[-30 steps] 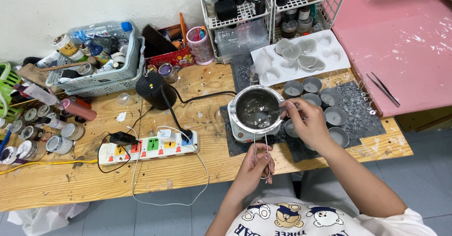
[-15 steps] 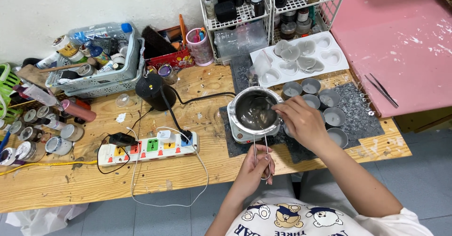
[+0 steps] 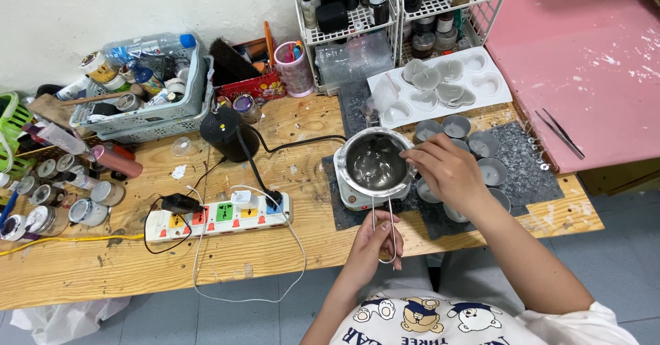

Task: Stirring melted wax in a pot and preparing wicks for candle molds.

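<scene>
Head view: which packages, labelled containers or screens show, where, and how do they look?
Plastic bottle: lying on the grey basket, back left; clear, blue cap, pale label.
Red box: beside the pink cup; low, open.
Labelled jars: left table edge; small, round, whitish lids.
Dark bottles: white wire rack; white caps.
Screens: none.

Silver metal pot (image 3: 375, 160) with grey liquid inside, sitting on a white hotplate (image 3: 352, 195). Wire handle (image 3: 385, 229) in my left hand (image 3: 377, 243) is bare silver. Dark grey speckled mat (image 3: 529, 169) under small grey tins (image 3: 492, 171). White mold tray (image 3: 440, 83) with pale grey hearts. Wood table (image 3: 124, 262) is light brown, stained. White power strip (image 3: 217, 216) has red, orange, green and blue switches. Black round gadget (image 3: 221, 132), black cord. Pink board (image 3: 584, 56) flecked with white. Pink cup (image 3: 295, 70), red box (image 3: 247, 83), grey basket (image 3: 148, 121). My shirt (image 3: 440, 321) is white with brown bear prints.
</scene>
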